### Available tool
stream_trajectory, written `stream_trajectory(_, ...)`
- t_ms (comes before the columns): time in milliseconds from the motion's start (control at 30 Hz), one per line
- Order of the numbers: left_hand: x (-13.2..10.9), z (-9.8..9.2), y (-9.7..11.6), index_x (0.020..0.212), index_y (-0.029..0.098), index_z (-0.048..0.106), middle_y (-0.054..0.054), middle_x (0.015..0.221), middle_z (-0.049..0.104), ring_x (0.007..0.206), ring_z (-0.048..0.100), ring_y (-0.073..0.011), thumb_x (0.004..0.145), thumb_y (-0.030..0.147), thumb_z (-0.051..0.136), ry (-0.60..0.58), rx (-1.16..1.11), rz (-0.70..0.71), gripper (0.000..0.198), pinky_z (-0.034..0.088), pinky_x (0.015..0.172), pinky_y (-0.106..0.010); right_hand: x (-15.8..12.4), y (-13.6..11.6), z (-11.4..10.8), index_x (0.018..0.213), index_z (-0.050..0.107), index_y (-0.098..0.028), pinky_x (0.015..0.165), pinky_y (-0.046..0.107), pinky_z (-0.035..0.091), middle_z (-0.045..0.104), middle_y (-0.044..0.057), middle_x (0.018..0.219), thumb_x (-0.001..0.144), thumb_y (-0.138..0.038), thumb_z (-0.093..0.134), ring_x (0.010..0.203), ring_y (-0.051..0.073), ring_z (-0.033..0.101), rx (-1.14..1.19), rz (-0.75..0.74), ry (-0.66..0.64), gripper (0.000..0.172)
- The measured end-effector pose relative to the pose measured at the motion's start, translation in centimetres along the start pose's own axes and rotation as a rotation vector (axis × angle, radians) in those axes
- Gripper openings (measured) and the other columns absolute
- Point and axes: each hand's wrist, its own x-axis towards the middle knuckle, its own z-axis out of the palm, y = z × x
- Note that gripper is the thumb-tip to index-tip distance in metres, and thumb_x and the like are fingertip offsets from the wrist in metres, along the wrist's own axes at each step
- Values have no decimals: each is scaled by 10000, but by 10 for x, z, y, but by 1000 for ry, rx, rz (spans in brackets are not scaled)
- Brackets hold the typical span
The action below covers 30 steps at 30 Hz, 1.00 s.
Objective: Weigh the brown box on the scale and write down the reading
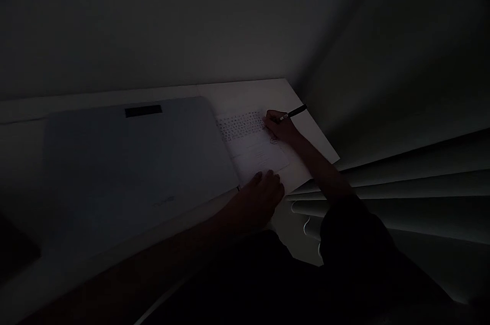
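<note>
The right hand (278, 125), pinched round a pen (297, 110) whose long axis slants rightward off the paper (256, 155), sits at the right end of the paper's marked rows (241, 126), nearer them than the left hand (264, 195), loosely curled, seemingly empty, at the paper's near edge.

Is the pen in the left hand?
No, the right hand holds the pen, while the left hand lies at the near edge of the paper.
</note>
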Motion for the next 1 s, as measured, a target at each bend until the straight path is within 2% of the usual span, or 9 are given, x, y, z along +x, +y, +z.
stream_trajectory(200, 1, 1, -1, 1344, 72, 546, -181, 1383, 521, 1280, 459, -351, 993, 273, 418, -25, -31, 5, 424, 374, 1049, -485, -2, -2, 1, 687, 431, -184, 367, 184, 313, 423, -50, 487, 950, -370, 549, 394, 83, 408, -56, -25, 10, 343)
stream_trajectory(367, 2, -2, 0, 1369, 90, 524, -176, 1422, 492, 1313, 423, -349, 1000, 294, 407, -72, -28, -1, 437, 358, 1068, -492, -4, -12, 2, 660, 429, -175, 408, 190, 316, 415, -40, 511, 953, -310, 541, 428, 76, 404, -85, 23, -1, 341)
stream_trajectory(500, 3, -5, 0, 1366, 107, 525, -158, 1430, 492, 1328, 411, -339, 997, 284, 409, -120, -32, -14, 425, 349, 1081, -476, -5, -10, 1, 671, 435, -183, 407, 202, 325, 412, -39, 512, 946, -366, 541, 421, 86, 398, -40, 26, 6, 347)
stream_trajectory(600, 5, -6, 0, 1369, 103, 522, -162, 1428, 494, 1314, 426, -344, 987, 296, 436, -138, -48, -8, 436, 360, 1068, -479, -5, -6, 0, 691, 438, -182, 440, 205, 348, 436, -27, 553, 953, -418, 535, 469, 94, 432, -42, -42, 2, 365)
stream_trajectory(667, 5, -6, 0, 1366, 94, 525, -172, 1418, 499, 1305, 434, -349, 985, 305, 451, -135, -54, -6, 442, 364, 1064, -482, -6, -6, 1, 692, 417, -182, 462, 201, 358, 437, -21, 580, 958, -408, 526, 500, 95, 445, -60, -58, -1, 366)
stream_trajectory(867, 2, -5, 0, 1377, 80, 514, -176, 1434, 485, 1322, 423, -353, 1006, 289, 413, -84, -49, -4, 437, 350, 1085, -492, -7, -11, 1, 695, 395, -186, 464, 201, 351, 421, -25, 583, 966, -342, 499, 496, 92, 425, -81, 13, 1, 330)
stream_trajectory(1000, 3, -9, -2, 1369, 76, 523, -183, 1426, 492, 1317, 434, -356, 1014, 272, 384, -116, -55, 6, 429, 366, 1073, -493, -6, -9, 1, 686, 406, -179, 511, 215, 346, 417, -19, 603, 955, -329, 510, 545, 97, 420, -99, -46, 4, 325)
